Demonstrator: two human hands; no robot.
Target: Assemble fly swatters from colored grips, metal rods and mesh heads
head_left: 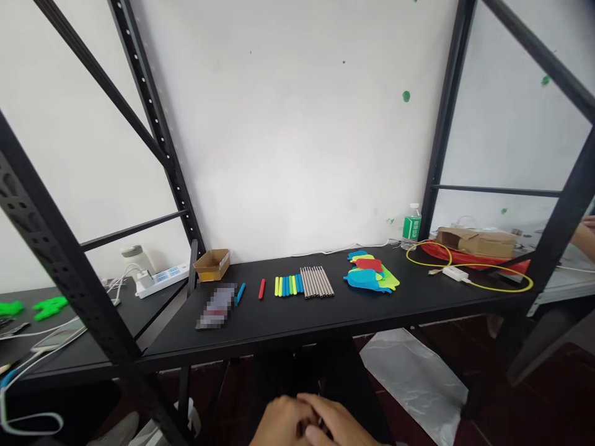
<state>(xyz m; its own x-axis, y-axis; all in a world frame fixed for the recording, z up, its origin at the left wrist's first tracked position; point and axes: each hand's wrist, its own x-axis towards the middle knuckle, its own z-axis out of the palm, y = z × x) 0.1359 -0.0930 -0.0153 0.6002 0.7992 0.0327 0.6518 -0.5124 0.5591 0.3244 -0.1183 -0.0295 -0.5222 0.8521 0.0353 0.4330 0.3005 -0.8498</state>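
Observation:
My left hand (282,421) and my right hand (341,424) rest against each other over my lap, below the table's front edge. Both look closed, with fingers curled together; anything inside them is hidden. In front of them on the black table (288,322) lies a row of thin greyish-brown rods (317,282). To its left is a row of short yellow, blue and green sticks (289,285). A red stick (262,288) and a blue stick (240,293) lie separately farther left. Flat blue, red and yellow-green cutout pieces (365,279) are piled to the right.
A small cardboard box (212,265) and a blurred-out flat object (217,306) occupy the table's left end. At right stand a water bottle (411,226) and a yellow cable (502,289). Black metal posts (449,105) frame both sides. A silvery sheet (416,378) covers some floor.

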